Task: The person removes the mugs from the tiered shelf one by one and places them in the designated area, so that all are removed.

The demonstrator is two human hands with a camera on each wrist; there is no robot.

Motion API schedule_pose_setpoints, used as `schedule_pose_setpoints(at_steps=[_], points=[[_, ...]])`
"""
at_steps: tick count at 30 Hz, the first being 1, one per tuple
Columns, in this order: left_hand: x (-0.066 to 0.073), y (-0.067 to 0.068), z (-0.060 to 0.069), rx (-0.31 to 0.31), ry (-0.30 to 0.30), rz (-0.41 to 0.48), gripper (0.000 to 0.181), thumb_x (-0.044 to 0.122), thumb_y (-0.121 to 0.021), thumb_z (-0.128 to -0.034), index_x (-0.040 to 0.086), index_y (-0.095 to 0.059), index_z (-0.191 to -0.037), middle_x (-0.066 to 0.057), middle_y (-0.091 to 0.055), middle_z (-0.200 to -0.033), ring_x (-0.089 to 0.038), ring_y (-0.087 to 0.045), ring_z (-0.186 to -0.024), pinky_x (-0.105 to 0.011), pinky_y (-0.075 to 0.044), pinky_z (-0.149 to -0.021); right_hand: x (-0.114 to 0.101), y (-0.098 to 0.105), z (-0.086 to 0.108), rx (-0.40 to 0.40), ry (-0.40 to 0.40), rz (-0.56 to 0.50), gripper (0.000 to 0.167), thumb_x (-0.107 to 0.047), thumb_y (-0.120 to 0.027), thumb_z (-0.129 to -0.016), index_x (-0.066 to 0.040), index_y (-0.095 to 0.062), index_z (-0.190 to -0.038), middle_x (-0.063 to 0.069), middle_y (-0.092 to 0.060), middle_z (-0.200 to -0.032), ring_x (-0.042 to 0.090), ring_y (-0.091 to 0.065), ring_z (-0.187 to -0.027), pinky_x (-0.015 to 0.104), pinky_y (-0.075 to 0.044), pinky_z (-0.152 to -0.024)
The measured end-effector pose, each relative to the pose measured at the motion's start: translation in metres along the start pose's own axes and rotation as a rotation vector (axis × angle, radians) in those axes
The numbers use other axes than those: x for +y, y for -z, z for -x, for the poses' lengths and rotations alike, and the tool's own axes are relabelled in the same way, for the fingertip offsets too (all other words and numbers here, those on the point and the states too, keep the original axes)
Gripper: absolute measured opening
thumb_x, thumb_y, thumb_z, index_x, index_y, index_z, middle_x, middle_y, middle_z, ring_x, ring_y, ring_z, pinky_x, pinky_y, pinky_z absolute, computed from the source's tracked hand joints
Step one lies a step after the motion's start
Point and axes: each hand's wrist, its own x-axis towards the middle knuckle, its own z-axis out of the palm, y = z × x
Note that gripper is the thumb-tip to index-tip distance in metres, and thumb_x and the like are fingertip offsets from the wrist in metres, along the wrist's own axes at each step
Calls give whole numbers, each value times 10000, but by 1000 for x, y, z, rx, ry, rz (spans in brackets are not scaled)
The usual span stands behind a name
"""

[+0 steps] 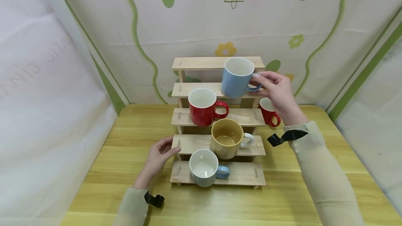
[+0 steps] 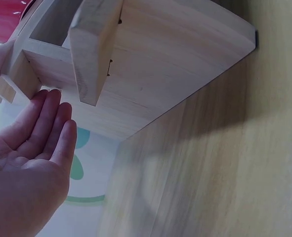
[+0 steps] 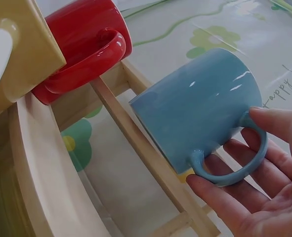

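My right hand holds a light blue mug by its handle. The mug is upright at the fourth step of a wooden tiered rack; whether its base touches the step I cannot tell. In the right wrist view, fingers and thumb close round the handle of the blue mug. At the rack's left end, my left hand grips the second step, thumb on top and fingers underneath. The left wrist view shows that hand beside the rack's side panel.
On the rack's lower steps stand a pale mug with blue handle, a yellow mug and a red mug. Behind the rack's right side, another red mug is on the wooden table. A patterned cloth hangs behind.
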Motion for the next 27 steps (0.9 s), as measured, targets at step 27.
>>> schedule_pose_setpoints(at_steps=[27], points=[[4,4,2,-47,-37,-69,548,183,-776,-934,-45,-556,-1381,-201,-568,-1367,-338,-526,-1282,-356,-424,-1108,-17,50,29,93,66,-155,174,-28,-719,-945,89,-717,-1074,137,-733,-1036,258,-733,-948,407,-613,-768]])
